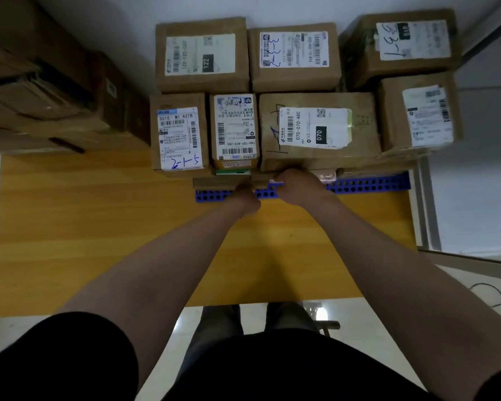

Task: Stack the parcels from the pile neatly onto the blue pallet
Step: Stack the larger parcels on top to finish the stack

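The blue pallet (368, 185) lies on the floor ahead of me, mostly covered by several brown cardboard parcels with white labels. In the near row are a parcel marked 5-1-2 (180, 134), a narrower parcel (235, 128) and a wide parcel labelled 070 (318, 128). Both my arms reach down to the stack's near edge. My left hand (243, 195) presses against a low small box (220, 182) under the near row. My right hand (295, 183) rests at the lower front edge of the 070 parcel. The fingers of both hands are tucked out of sight.
A pile of larger brown boxes (47, 91) stands at the left. A yellow wooden floor strip (99, 227) lies between me and the pallet. A pale wall runs behind the stack, a grey frame (425, 204) at the right, and a black cable (498, 296) lower right.
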